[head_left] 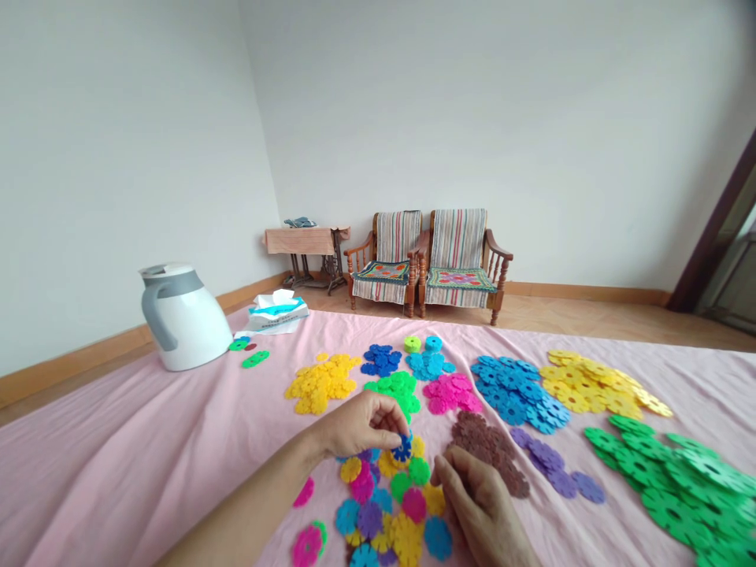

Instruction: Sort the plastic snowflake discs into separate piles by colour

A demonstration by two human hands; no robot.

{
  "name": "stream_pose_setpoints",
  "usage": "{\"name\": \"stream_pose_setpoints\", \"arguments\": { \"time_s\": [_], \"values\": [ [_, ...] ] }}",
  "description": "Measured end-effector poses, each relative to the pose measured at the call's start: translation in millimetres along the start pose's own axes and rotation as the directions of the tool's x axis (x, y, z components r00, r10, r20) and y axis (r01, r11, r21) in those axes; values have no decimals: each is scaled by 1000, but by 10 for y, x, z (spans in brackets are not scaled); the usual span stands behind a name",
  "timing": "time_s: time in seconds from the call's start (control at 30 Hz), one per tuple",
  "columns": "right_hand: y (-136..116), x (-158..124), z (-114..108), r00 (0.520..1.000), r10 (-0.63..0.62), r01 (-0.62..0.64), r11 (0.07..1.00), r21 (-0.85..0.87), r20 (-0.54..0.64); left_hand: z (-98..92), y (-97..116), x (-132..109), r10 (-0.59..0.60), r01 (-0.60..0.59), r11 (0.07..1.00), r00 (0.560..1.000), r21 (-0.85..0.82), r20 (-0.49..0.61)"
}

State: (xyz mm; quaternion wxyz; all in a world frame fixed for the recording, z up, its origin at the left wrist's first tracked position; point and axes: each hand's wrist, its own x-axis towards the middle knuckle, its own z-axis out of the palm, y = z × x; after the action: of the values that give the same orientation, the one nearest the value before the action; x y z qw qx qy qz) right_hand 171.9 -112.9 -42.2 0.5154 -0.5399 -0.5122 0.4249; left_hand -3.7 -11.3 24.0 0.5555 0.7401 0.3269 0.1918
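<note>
My left hand (361, 425) is closed in a pinch on a dark blue snowflake piece (402, 449), held just above a mixed pile of coloured snowflake pieces (387, 504). My right hand (481, 500) rests at the right edge of that pile with its fingers curled; whether anything is in them is hidden. A heap of brown pieces (487, 445) lies just beyond the right hand. Sorted heaps sit farther back: yellow (322, 382), dark blue (381, 359), green (397, 387), pink (452, 392).
A pink cloth (147, 457) covers the table. A white kettle (180, 315) and a tissue pack (277, 313) stand at the back left. Large blue (516, 390), yellow (596, 383), green (679, 472) and purple (558, 465) heaps fill the right. Two striped wooden chairs (428, 264) stand by the wall.
</note>
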Motion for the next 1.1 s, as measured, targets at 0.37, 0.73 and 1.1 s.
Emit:
{"name": "stream_pose_setpoints", "arguments": {
  "time_s": [0.37,0.73,1.1],
  "values": [
    [34,22,-26,997,-32,35,998,-50,65,-535,-265,719,-104,154,988,685,3,-721],
    [60,22,-24,997,-51,55,997,-62,64,-321,-192,245,60,65,972,860,226,-507],
    [48,21,-44,995,-83,90,988,-122,60,225,-45,-124,284,-79,674,946,734,-158]
  ]
}}
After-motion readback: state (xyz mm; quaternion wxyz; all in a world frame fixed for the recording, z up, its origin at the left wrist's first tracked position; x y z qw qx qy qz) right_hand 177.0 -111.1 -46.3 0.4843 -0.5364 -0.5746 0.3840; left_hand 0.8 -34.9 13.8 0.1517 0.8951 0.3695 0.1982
